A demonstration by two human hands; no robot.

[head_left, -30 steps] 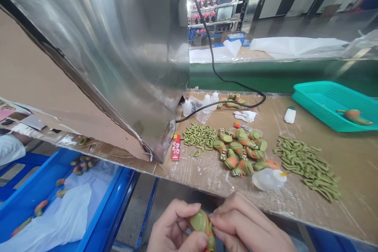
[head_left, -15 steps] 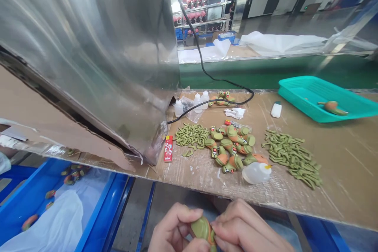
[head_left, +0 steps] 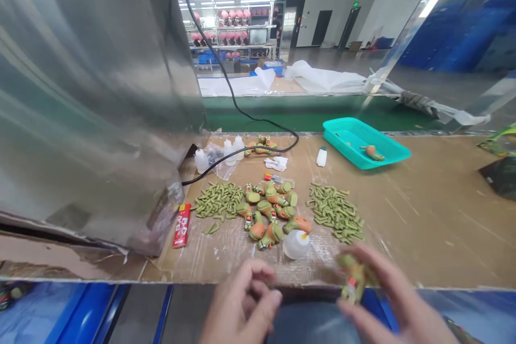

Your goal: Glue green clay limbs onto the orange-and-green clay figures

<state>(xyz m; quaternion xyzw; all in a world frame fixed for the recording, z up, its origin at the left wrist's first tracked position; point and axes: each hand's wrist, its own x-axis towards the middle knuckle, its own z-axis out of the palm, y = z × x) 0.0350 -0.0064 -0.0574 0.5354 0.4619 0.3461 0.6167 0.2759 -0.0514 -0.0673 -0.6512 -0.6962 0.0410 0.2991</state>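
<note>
My right hand (head_left: 387, 295) is at the bottom right, blurred by motion, with its fingers round a green and orange turtle figure (head_left: 353, 278) just over the table's front edge. My left hand (head_left: 242, 306) hangs at the bottom centre below the table edge, fingers loosely curled and apart, with nothing in it. Just beyond my hands lie a cluster of turtle figures (head_left: 268, 209), a small white glue bottle (head_left: 296, 243) on its side, and two heaps of small green parts (head_left: 217, 200) (head_left: 334, 210).
A large metal housing (head_left: 92, 97) fills the left. A teal tray (head_left: 365, 142) with one figure stands at the back right, near small white bottles (head_left: 229, 151), a black cable (head_left: 242, 118) and a red packet (head_left: 182, 224). A green conveyor (head_left: 306, 110) runs behind. Blue bins (head_left: 84, 312) sit below left.
The two hands held one turtle figure together; now they are apart. My right hand has carried the figure to the right and up to the table edge. The view has swung right.
</note>
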